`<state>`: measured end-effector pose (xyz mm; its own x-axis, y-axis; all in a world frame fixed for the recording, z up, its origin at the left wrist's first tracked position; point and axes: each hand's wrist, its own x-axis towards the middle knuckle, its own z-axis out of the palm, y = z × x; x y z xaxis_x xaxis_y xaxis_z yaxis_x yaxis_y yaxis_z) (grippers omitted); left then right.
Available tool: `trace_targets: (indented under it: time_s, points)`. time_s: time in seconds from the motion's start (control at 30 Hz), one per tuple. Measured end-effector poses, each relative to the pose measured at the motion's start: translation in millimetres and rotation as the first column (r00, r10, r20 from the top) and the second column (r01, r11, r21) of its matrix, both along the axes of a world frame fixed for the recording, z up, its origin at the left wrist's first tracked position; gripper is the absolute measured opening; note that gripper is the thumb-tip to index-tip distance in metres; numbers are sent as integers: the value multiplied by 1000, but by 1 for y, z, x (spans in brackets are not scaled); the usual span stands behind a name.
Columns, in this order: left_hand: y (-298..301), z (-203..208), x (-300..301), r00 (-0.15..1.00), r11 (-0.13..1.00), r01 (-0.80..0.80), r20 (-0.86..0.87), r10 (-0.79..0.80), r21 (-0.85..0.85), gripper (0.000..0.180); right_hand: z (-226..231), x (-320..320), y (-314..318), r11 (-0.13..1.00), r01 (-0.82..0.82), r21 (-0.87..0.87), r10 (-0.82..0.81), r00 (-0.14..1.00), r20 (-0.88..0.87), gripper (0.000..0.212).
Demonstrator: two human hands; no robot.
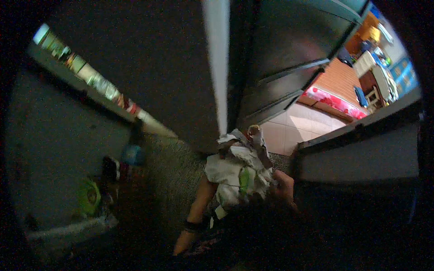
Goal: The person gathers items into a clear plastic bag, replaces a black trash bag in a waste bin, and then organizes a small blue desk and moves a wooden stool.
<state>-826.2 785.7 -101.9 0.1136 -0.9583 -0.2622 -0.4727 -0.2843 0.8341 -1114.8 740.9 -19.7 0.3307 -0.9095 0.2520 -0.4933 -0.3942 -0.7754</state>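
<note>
A crumpled bundle of white and grey paper or cloth scraps (230, 169) is held up in front of my body; dim light hides its exact kind. A green strip (244, 180) shows on its near side, and a pale rolled piece (256, 135) sticks out at the top. From below, my left hand (208, 187) reaches up with a dark band on the wrist; its fingers are mostly hidden behind the bundle. My right hand (284, 184) presses against the right side with its fingers curled in.
Ahead stands a dark door (289, 54) beside a pale upright edge (217, 58). Through the doorway at right lie a tiled floor (282, 131) and a bed with a striped mat (337, 79). On the left are a green item (89, 197) and a dim blue-topped object (132, 154).
</note>
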Motion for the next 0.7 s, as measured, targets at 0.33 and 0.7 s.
trace_targets:
  time_s: [0.33,0.7]
  points:
    - [134,22,72,845,841,-535,-26,534,-85,30,-27,120,-9,847,-526,73,518,849,104,27]
    - [127,51,156,646,615,-754,-93,757,-231,28,43,287,-86,852,-524,-9,505,816,280,15]
